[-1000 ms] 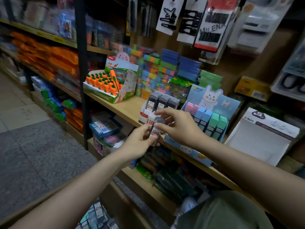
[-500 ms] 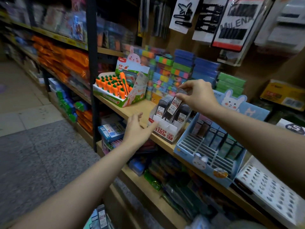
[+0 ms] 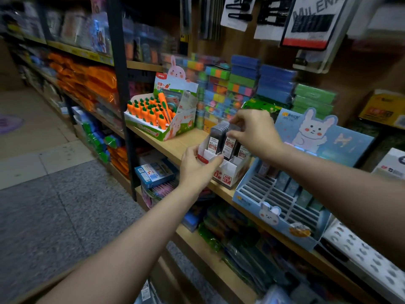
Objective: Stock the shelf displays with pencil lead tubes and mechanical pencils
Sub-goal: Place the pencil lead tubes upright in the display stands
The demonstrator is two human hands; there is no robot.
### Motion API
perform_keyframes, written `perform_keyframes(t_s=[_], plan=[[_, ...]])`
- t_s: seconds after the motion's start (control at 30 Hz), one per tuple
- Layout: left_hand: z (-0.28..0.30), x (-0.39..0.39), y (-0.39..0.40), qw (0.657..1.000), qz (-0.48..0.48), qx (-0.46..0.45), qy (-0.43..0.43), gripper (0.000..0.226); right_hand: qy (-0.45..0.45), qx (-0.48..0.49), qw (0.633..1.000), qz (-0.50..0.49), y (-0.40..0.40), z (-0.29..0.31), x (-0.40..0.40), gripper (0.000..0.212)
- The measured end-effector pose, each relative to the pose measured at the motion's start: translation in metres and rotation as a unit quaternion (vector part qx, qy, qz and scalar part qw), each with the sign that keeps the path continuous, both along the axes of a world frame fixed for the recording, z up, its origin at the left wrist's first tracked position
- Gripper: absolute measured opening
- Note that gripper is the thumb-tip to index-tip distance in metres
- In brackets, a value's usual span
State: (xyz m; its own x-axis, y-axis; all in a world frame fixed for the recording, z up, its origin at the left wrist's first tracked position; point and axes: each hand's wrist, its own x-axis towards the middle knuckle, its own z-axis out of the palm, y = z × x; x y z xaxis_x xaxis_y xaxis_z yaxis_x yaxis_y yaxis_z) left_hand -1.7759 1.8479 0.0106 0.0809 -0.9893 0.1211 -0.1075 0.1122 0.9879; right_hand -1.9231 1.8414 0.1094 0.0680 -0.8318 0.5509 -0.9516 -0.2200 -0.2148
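Stationery shelf (image 3: 175, 148): left hand (image 3: 198, 166) grips lead-tube display box (image 3: 228, 172), steadying it; right hand (image 3: 254, 130) pinches lead tube (image 3: 229, 143), slotting it in.

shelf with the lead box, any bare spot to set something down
Bare wood shows on the shelf between the carrot display and the lead tube box. Rightward it is crowded: the blue bunny tray abuts the box.

The white box (image 3: 228, 172) under the left hand's fingers (image 3: 215, 161) reads "HB 0.7". The lead tubes (image 3: 229, 143) below the right fingertips (image 3: 230, 134) show "0.7" and "100". Well above, a hanging card (image 3: 311, 20) reads "MILENA".
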Motion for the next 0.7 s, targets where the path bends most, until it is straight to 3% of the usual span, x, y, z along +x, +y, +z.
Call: perform_keyframes(t_s=[0.23, 0.33, 0.43, 0.47, 0.57, 0.63, 0.7], plan=[[0.007, -0.002, 0.002, 1.000, 0.001, 0.018, -0.013, 0.056, 0.137, -0.028, 0.989, -0.053, 0.002, -0.016, 0.008, 0.033], [0.008, 0.000, 0.006, 0.998, -0.010, 0.005, -0.055, 0.063, 0.152, 0.006, 0.986, -0.067, 0.012, -0.017, 0.008, 0.040], [0.003, 0.011, 0.025, 0.996, -0.004, -0.040, -0.079, 0.077, 0.070, -0.006, 0.996, -0.045, 0.033, -0.021, 0.007, 0.051], [-0.003, 0.019, 0.036, 0.995, 0.001, -0.059, -0.075, 0.072, 0.031, -0.037, 0.999, -0.023, 0.043, -0.025, 0.008, 0.048], [-0.037, 0.051, 0.074, 0.993, -0.002, -0.097, -0.063, 0.028, -0.083, -0.107, 0.986, 0.094, 0.077, -0.044, 0.026, 0.030], [-0.072, 0.077, 0.104, 0.996, 0.021, -0.068, -0.055, 0.015, -0.124, -0.084, 0.973, 0.173, 0.103, -0.069, 0.049, 0.024], [-0.113, 0.105, 0.135, 0.995, 0.080, -0.005, -0.054, 0.011, -0.111, 0.001, 0.966, 0.233, 0.124, -0.104, 0.076, 0.020]])
